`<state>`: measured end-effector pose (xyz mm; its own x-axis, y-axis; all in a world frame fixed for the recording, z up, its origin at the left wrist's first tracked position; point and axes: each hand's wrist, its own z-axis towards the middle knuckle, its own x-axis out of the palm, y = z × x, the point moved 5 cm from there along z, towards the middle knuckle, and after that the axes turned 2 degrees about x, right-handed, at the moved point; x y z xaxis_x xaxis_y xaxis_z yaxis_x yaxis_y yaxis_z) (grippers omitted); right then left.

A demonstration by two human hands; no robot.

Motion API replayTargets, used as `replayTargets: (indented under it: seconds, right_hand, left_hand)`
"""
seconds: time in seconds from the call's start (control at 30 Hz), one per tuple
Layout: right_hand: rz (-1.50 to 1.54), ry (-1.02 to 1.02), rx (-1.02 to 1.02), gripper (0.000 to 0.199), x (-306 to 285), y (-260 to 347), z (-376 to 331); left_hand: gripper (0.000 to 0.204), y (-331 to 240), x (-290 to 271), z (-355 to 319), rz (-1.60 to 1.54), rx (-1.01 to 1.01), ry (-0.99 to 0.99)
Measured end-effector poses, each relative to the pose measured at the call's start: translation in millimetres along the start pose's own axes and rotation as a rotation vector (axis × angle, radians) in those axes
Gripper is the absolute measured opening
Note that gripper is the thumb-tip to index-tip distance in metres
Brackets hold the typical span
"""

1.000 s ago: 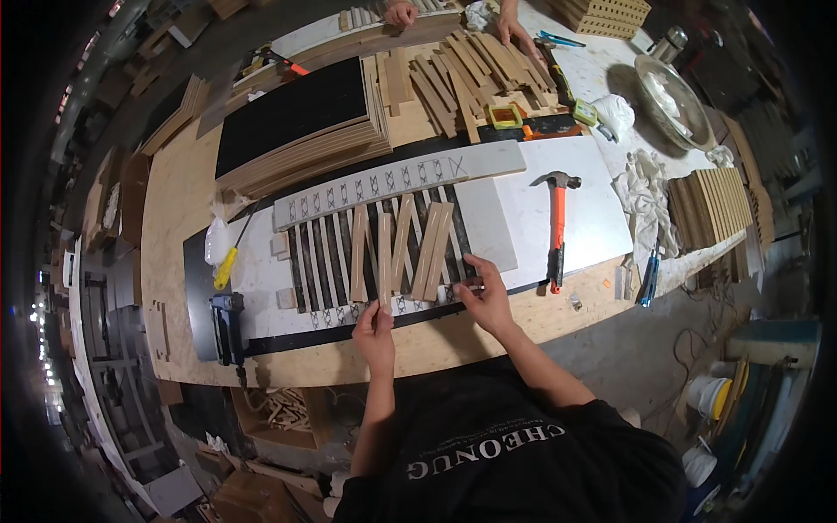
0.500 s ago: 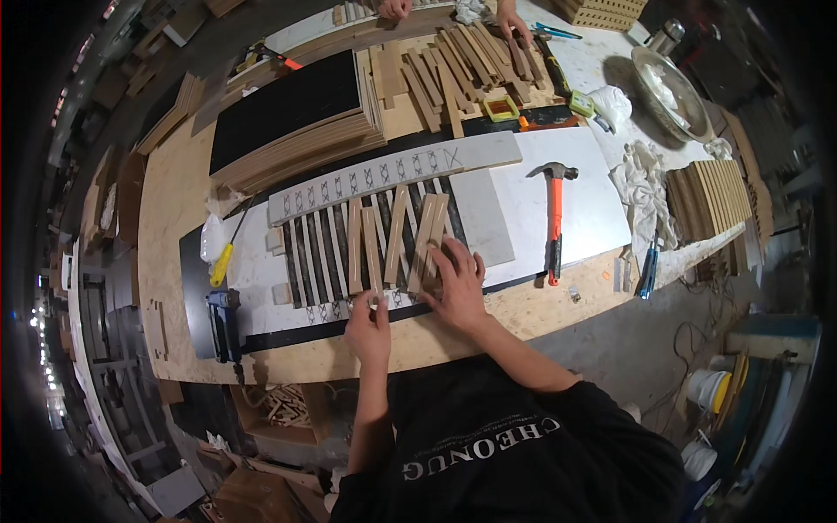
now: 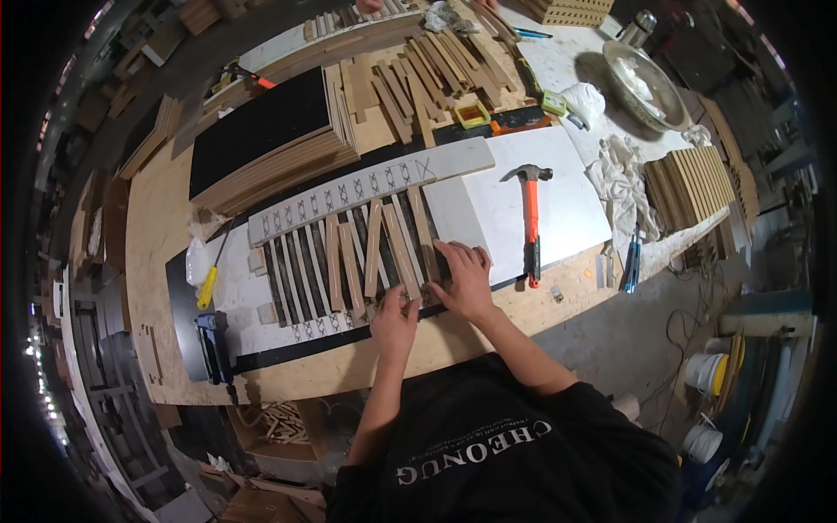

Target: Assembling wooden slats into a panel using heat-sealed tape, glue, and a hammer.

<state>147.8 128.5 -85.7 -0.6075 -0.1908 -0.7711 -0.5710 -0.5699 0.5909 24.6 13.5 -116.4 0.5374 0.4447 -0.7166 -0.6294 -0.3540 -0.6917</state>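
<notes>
My left hand [image 3: 395, 327] pinches the near end of a narrow tan wooden strip [image 3: 401, 248], which slants over a row of dark and pale slats [image 3: 301, 266]. My right hand [image 3: 466, 281] curves round the near end of another wooden strip [image 3: 423, 222], thumb at its end and fingers along its right side. To the left lie several more loose wooden strips [image 3: 335, 261], some tilted, with pale lines down their faces. Across the far ends of the slats runs a grey board [image 3: 366, 192] with pencilled crosses. My fingers partly hide the strips' near ends.
A hammer [image 3: 531, 222] lies to the right. On the left are a yellow-handled screwdriver [image 3: 207, 288] and a blue-black nail gun [image 3: 212, 344]. Stacked black-topped boards [image 3: 270, 126], a strip pile [image 3: 436, 70] and a metal basin [image 3: 641, 91] stand farther back. Another person's hand [image 3: 370, 5] shows at the top.
The two strips near my right hand are now apart, one slanting beside my left hand. My left hand has moved right to that strip's end. The view has shifted slightly.
</notes>
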Motion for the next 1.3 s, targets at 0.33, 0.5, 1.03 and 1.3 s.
replayTargets:
  seconds: [0.33,0.5,1.03,1.3]
  right_hand:
    - [0.231,0.033,0.275,0.069,-0.2,-14.5,-7.2]
    - [0.168,0.114,0.311,0.067,1.6,-12.7,-18.0]
    - [0.239,0.011,0.174,0.063,1.9,-14.4,-25.7]
    - [0.248,0.030,0.203,0.063,1.7,-16.9,-18.9]
  left_hand:
    - [0.035,-5.2,8.8,12.3,-0.007,-0.083,-0.024]
    - [0.035,-11.6,5.6,10.4,-0.008,-0.033,-0.036]
    - [0.028,-8.2,0.2,-7.9,-0.368,0.046,-0.340]
    - [0.025,0.1,0.3,5.9,-0.466,0.015,-0.394]
